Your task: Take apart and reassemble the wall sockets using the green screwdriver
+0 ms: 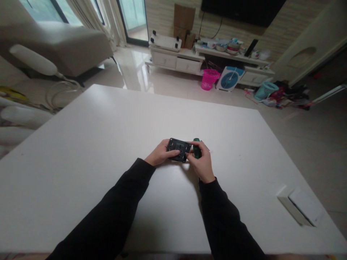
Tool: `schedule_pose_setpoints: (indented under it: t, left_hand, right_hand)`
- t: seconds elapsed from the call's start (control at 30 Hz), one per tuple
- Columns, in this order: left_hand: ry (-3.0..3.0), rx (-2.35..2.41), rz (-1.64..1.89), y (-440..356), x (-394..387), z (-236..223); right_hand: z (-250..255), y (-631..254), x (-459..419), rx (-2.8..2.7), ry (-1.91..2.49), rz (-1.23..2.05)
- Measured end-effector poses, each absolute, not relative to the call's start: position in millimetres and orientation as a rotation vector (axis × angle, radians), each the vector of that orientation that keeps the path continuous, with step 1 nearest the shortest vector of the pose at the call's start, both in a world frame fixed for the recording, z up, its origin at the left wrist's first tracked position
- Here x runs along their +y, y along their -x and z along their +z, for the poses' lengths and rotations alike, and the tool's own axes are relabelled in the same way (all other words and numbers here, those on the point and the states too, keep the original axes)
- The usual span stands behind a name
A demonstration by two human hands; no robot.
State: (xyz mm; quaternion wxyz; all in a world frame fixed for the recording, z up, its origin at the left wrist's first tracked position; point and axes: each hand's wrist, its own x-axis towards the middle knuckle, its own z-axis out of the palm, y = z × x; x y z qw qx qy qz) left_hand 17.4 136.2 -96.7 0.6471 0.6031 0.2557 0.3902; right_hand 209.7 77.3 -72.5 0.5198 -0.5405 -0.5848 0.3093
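A flat black rectangular plastic device (178, 147) with slots in its face is tilted above the table, its slotted side toward me. My left hand (162, 153) is closed around its left end, the thumb lying across that face. At the opposite end, the thumb and index finger of my right hand (202, 160) pinch the device's right edge. A dark green object (197, 148), like a thick handle, shows between the fingers and palm of my right hand. Whether the hand grips it or it lies behind is hard to tell.
The white table (121, 119) spreads around both hands. A white box (299, 206) stands near its right edge. Beyond the table are a low white cabinet (165, 59), a pink basket (209, 78), a blue-and-white fan (230, 78) and a sofa (73, 43).
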Motion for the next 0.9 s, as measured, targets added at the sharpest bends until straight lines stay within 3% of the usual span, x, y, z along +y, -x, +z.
schedule_pose_setpoints:
  t: [0.43, 0.9]
  left_hand:
    - [-1.435, 0.547, 0.818, -17.2, 136.1, -89.3]
    - [-1.331, 0.599, 0.821, -16.7, 136.1, -94.2]
  right_hand:
    - [-75.0, -209.3, 78.9, -1.406, 1.298, 0.734]
    - [-75.5, -212.2, 80.8, -1.281, 1.226, 1.008]
